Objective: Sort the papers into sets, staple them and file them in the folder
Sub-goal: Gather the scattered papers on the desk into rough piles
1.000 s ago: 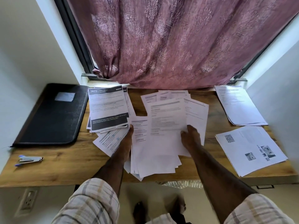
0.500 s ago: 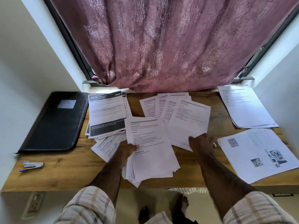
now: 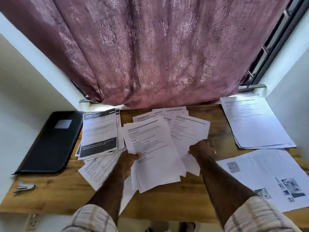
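Note:
A loose stack of white printed sheets lies in the middle of the wooden desk. My left hand grips its left edge, thumb on top. My right hand pinches the lower edge of a fanned sheet just to the right. A pile with black header bands sits left of centre. Two more piles lie at the far right and near right. The black folder lies closed at the left, and the stapler rests near the front left corner.
A maroon curtain hangs over the window right behind the desk. White walls close in on both sides. A wall socket sits under the desk's left front edge. Bare wood shows along the front edge and between the central and right piles.
The right hand slid a sheet off the central stack to the right and now pinches it. The left hand shifted from pressing beside the stack to gripping its edge. The camera tilted up.

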Demonstrator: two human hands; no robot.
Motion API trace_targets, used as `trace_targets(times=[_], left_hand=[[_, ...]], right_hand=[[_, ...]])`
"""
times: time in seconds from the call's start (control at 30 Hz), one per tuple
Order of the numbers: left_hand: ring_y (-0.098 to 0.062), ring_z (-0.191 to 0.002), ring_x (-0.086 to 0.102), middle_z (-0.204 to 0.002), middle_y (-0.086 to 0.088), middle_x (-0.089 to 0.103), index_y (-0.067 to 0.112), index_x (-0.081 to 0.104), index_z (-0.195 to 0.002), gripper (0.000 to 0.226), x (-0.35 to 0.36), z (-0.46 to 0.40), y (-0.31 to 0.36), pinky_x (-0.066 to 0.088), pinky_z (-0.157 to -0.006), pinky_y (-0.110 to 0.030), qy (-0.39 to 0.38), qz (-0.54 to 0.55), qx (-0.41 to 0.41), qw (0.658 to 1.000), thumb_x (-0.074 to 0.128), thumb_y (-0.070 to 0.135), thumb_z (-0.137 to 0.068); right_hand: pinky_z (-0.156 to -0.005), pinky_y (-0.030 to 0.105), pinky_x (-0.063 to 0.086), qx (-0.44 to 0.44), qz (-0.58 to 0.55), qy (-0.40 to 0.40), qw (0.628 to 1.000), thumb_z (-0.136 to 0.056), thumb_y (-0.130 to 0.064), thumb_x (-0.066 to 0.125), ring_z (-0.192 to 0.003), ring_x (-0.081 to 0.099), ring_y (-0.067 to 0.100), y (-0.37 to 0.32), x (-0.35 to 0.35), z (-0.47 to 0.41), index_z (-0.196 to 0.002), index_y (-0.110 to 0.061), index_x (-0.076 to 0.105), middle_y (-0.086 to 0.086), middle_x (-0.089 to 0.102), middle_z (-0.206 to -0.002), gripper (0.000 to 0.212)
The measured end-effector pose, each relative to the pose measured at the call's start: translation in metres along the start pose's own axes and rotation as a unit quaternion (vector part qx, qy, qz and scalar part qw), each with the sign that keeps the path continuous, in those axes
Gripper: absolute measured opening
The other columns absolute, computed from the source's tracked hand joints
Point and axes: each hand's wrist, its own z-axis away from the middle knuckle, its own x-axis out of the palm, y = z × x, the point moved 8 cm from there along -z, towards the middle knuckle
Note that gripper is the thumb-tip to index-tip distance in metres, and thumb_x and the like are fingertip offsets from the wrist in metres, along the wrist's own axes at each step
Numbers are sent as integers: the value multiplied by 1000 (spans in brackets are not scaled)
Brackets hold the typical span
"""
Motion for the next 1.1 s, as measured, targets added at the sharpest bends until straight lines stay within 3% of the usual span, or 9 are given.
trace_targets(times=[0.1,0.23,0.4,0.53,0.63,0.77,0.83,0.93,1.1], left_hand=[[-29,-111,67,-118,-5,72,14,67,-123,37,13,-1,7,55,-102,-44,9,1,-5,1000,77,0,-91],[-34,-115,68,-121,-8,74,18,70,-118,37,20,-6,6,54,-106,-54,2,-1,-4,1000,82,3,-87],[-33,-112,68,-117,-6,74,22,68,-114,47,19,-3,9,58,-91,-38,-9,26,0,1000,84,8,-72],[-38,-118,67,-121,-10,74,13,68,-125,45,0,-4,-4,57,-98,-42,6,34,-7,999,83,4,-83],[-33,-115,69,-122,-10,74,11,67,-128,46,-14,1,-5,56,-104,-44,7,59,-4,998,81,5,-85],[-32,-116,70,-121,-9,76,15,69,-127,50,-30,0,-2,56,-101,-43,4,96,12,995,81,11,-79],[-30,-117,70,-124,-8,76,13,67,-132,49,-34,-3,1,59,-96,-37,-1,114,25,993,77,2,-85],[-27,-115,71,-123,-7,77,10,65,-133,50,-35,-9,4,60,-90,-31,-26,148,28,988,75,1,-85],[-27,-112,71,-117,-5,78,16,68,-125,49,-38,-30,1,57,-88,-35,-68,213,-9,975,75,9,-78]], right_hand=[[-93,48,58,-7,6,-13,1000,-75,-31,85,-113,64,37,0,-6,-9,-132,-11,54,12,64,-123,68],[-99,52,54,-20,43,-29,998,-69,-37,76,-118,60,40,4,-12,-25,-131,-15,57,11,66,-124,69],[-101,52,53,-64,70,-33,995,-77,-30,74,-120,57,42,-3,-22,-31,-128,-13,59,15,62,-129,56],[-101,54,50,-75,92,-35,992,-72,-55,89,-128,54,43,-11,-15,-25,-141,-14,41,18,51,-138,94],[-100,54,52,-97,112,-41,988,-67,-57,92,-127,55,43,-17,-3,-22,-145,-10,37,18,52,-140,106],[-94,51,56,-83,77,-34,993,-70,-43,92,-117,62,38,-23,0,-21,-136,-11,46,12,62,-127,87],[-89,49,59,-66,67,-39,995,-67,-42,91,-107,65,35,-23,4,-22,-128,-14,53,8,66,-117,78],[-81,48,63,-46,46,-50,997,-66,-42,92,-93,68,30,-24,12,-23,-100,-18,67,4,70,-101,48],[-66,32,59,-79,22,-118,990,-85,-31,88,-79,69,19,-39,20,-1,-86,-19,63,-3,66,-86,27]])
